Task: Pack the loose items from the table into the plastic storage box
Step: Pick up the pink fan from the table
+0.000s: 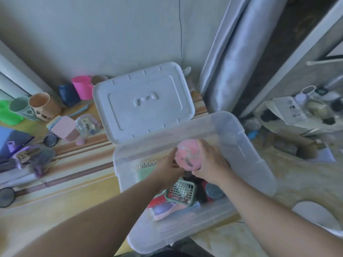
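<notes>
Two hands met over the clear plastic storage box (246, 160). I noted my left hand (169, 168) and my right hand (209, 164) both clamped on a round pink object (188, 154), one on each side, holding it above the box's open interior near the middle. Blur kept me from identifying the pink object further; grey marks showed on its surface.

Inside the box, below the hands, I recorded a small green mesh basket (182, 192), a dark round lid (213, 190) just to its right, a green spiral notebook (146, 171) against the left wall, and a pale purple item (163, 208) toward the near end.

The box's white lid (143, 101) lay flat on the table (74, 182) just behind the box, touching its far rim.

Loose items sat on the table to the left: a pink cup (82, 87), a dark blue cup (67, 94), a tan cup (43, 104), a pale green cup (19, 106), a pink block (64, 127), a clear dome-shaped container (86, 124), and a magnifying glass (7, 196) at the near left edge. A grey curtain (232, 58) hung behind the box to the right.
</notes>
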Action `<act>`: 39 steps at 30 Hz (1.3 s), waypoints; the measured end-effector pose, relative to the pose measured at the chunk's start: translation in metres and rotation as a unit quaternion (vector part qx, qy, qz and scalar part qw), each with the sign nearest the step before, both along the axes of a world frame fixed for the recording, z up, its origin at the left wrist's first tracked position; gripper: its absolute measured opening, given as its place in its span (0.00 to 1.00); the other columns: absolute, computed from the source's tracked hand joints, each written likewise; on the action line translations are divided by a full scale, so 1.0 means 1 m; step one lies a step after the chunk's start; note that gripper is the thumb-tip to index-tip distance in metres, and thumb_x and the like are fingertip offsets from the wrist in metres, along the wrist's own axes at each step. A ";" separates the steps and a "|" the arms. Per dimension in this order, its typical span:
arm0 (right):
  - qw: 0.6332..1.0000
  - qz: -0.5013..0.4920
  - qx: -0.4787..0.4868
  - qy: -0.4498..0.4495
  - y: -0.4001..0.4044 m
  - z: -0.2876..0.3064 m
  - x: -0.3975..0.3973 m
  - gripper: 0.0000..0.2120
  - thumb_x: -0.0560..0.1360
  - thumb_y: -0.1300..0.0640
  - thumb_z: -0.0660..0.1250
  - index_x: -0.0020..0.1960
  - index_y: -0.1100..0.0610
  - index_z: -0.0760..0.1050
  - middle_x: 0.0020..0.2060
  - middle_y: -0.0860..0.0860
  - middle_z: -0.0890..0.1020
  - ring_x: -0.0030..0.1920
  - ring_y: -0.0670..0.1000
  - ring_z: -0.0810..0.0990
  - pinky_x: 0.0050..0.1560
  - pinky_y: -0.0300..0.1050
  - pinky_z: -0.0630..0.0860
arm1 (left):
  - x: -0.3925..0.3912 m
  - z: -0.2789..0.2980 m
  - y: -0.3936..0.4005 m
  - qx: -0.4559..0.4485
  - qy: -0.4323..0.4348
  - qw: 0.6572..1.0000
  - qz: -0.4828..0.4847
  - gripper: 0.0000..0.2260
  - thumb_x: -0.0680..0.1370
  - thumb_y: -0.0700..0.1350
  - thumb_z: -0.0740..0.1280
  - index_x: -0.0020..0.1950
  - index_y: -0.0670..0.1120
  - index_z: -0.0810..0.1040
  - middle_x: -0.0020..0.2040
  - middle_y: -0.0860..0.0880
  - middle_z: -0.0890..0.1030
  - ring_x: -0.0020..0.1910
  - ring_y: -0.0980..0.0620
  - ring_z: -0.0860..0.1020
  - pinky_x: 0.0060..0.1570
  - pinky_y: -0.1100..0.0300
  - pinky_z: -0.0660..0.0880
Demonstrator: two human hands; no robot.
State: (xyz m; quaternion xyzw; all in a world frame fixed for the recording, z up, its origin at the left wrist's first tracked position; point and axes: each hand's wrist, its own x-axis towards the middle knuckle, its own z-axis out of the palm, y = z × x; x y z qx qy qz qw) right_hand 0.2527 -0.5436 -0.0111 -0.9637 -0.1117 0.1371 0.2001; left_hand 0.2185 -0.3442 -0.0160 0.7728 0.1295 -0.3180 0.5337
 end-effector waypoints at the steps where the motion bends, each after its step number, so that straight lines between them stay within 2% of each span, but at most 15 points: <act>1: 1.000 -0.004 -0.012 0.008 -0.001 -0.007 0.003 0.47 0.61 0.47 0.83 0.72 0.45 0.60 0.66 0.46 0.72 0.63 0.59 0.73 0.54 0.54 0.78 | 0.002 -0.007 -0.005 0.010 0.005 1.000 0.002 0.42 0.70 0.52 0.74 0.78 0.69 0.56 0.57 0.53 0.85 0.52 0.52 0.86 0.53 0.43 0.84; 4: 0.999 -0.031 -0.014 0.033 -0.003 -0.026 0.011 0.47 0.59 0.44 0.82 0.72 0.46 0.62 0.65 0.47 0.72 0.63 0.56 0.73 0.54 0.57 0.80 | 0.007 -0.017 -0.015 0.027 -0.010 0.999 0.021 0.41 0.69 0.50 0.71 0.78 0.69 0.57 0.57 0.53 0.85 0.52 0.52 0.85 0.50 0.44 0.84; 7: 0.996 -0.053 -0.041 0.062 -0.005 -0.048 0.019 0.45 0.54 0.38 0.77 0.69 0.43 0.66 0.60 0.44 0.75 0.59 0.56 0.79 0.48 0.55 0.83 | 0.010 -0.015 -0.023 0.043 -0.025 0.999 0.015 0.36 0.72 0.49 0.67 0.78 0.67 0.60 0.58 0.52 0.85 0.47 0.50 0.85 0.46 0.45 0.84; 11: 0.987 -0.056 -0.089 0.121 -0.010 -0.045 0.018 0.47 0.63 0.37 0.80 0.73 0.51 0.62 0.67 0.50 0.72 0.68 0.61 0.70 0.57 0.57 0.78 | 0.013 -0.014 -0.029 0.084 -0.030 0.995 -0.049 0.36 0.75 0.46 0.64 0.82 0.57 0.58 0.77 0.47 0.71 0.57 0.41 0.83 0.49 0.49 0.82; 14: 0.986 -0.040 -0.083 0.142 -0.017 -0.040 0.020 0.46 0.65 0.34 0.79 0.73 0.49 0.60 0.68 0.48 0.71 0.68 0.60 0.68 0.57 0.55 0.76 | 0.018 -0.012 -0.027 0.096 -0.022 0.992 -0.078 0.33 0.78 0.46 0.65 0.82 0.55 0.60 0.78 0.44 0.70 0.43 0.49 0.83 0.38 0.57 0.78; 16: 0.992 -0.008 -0.069 0.108 -0.013 -0.030 0.022 0.44 0.64 0.30 0.75 0.71 0.46 0.62 0.64 0.46 0.72 0.63 0.58 0.71 0.56 0.55 0.74 | 0.021 -0.002 -0.021 0.099 -0.043 0.992 -0.064 0.28 0.79 0.45 0.65 0.80 0.56 0.66 0.70 0.45 0.78 0.43 0.51 0.83 0.41 0.56 0.82; 18: 0.998 0.024 -0.045 0.048 -0.001 -0.022 0.022 0.38 0.66 0.29 0.69 0.70 0.46 0.65 0.62 0.46 0.74 0.61 0.59 0.74 0.58 0.57 0.75 | 0.024 0.017 -0.010 0.072 -0.082 0.994 -0.022 0.23 0.79 0.44 0.65 0.74 0.55 0.74 0.64 0.52 0.82 0.54 0.54 0.83 0.53 0.52 0.83; 19: 0.999 0.042 -0.022 0.012 0.010 -0.016 0.021 0.35 0.68 0.32 0.68 0.70 0.46 0.67 0.63 0.46 0.75 0.62 0.59 0.74 0.60 0.58 0.75 | 0.023 0.029 0.000 0.055 -0.108 0.993 0.006 0.20 0.79 0.43 0.65 0.71 0.54 0.78 0.61 0.55 0.83 0.56 0.57 0.82 0.56 0.54 0.82; 22: 0.987 0.086 0.093 -0.096 0.064 0.011 0.015 0.27 0.73 0.45 0.72 0.70 0.46 0.72 0.64 0.49 0.77 0.65 0.59 0.73 0.64 0.60 0.74 | 0.015 0.062 0.054 0.088 -0.226 0.965 0.098 0.14 0.78 0.41 0.66 0.60 0.57 0.84 0.54 0.60 0.84 0.51 0.63 0.82 0.54 0.65 0.79; 25: 0.952 0.142 0.191 -0.192 0.138 0.034 0.008 0.20 0.73 0.56 0.75 0.64 0.56 0.80 0.58 0.55 0.79 0.59 0.61 0.75 0.61 0.55 0.74 | -0.002 0.072 0.137 0.161 -0.277 0.928 0.190 0.13 0.78 0.40 0.67 0.54 0.57 0.85 0.51 0.61 0.84 0.49 0.62 0.81 0.49 0.69 0.76; 27: 0.934 0.188 0.220 -0.208 0.192 0.043 0.002 0.17 0.73 0.58 0.71 0.62 0.59 0.81 0.55 0.56 0.79 0.56 0.60 0.75 0.61 0.53 0.73 | -0.019 0.064 0.199 0.195 -0.247 0.910 0.269 0.13 0.78 0.39 0.67 0.53 0.56 0.85 0.51 0.61 0.84 0.49 0.63 0.81 0.51 0.66 0.77; 30: 0.925 0.245 0.238 -0.166 0.268 0.044 -0.013 0.19 0.73 0.58 0.69 0.64 0.56 0.80 0.55 0.54 0.78 0.56 0.59 0.76 0.58 0.52 0.75 | -0.054 0.041 0.290 0.250 -0.200 0.880 0.350 0.12 0.77 0.40 0.67 0.53 0.56 0.85 0.51 0.58 0.83 0.48 0.59 0.81 0.52 0.54 0.80; 34: 0.926 0.312 0.199 -0.082 0.359 0.022 -0.025 0.22 0.73 0.58 0.68 0.67 0.53 0.76 0.57 0.52 0.76 0.56 0.60 0.76 0.54 0.59 0.79 | -0.105 0.014 0.394 0.308 -0.124 0.855 0.397 0.11 0.77 0.41 0.67 0.54 0.55 0.84 0.55 0.52 0.81 0.50 0.53 0.80 0.56 0.49 0.79; 37: 0.937 0.330 0.117 -0.009 0.423 0.002 -0.026 0.24 0.76 0.55 0.66 0.71 0.48 0.72 0.62 0.48 0.71 0.63 0.57 0.72 0.57 0.57 0.78 | -0.140 -0.010 0.454 0.331 -0.067 0.844 0.416 0.14 0.75 0.44 0.67 0.59 0.57 0.82 0.59 0.52 0.73 0.60 0.47 0.75 0.65 0.44 0.75; 39: 0.936 0.345 0.068 0.017 0.462 -0.010 -0.025 0.24 0.77 0.53 0.67 0.73 0.47 0.70 0.65 0.48 0.69 0.66 0.56 0.70 0.58 0.55 0.78 | -0.157 -0.022 0.482 0.353 -0.037 0.829 0.432 0.15 0.76 0.52 0.69 0.63 0.60 0.77 0.65 0.50 0.69 0.68 0.43 0.69 0.71 0.44 0.69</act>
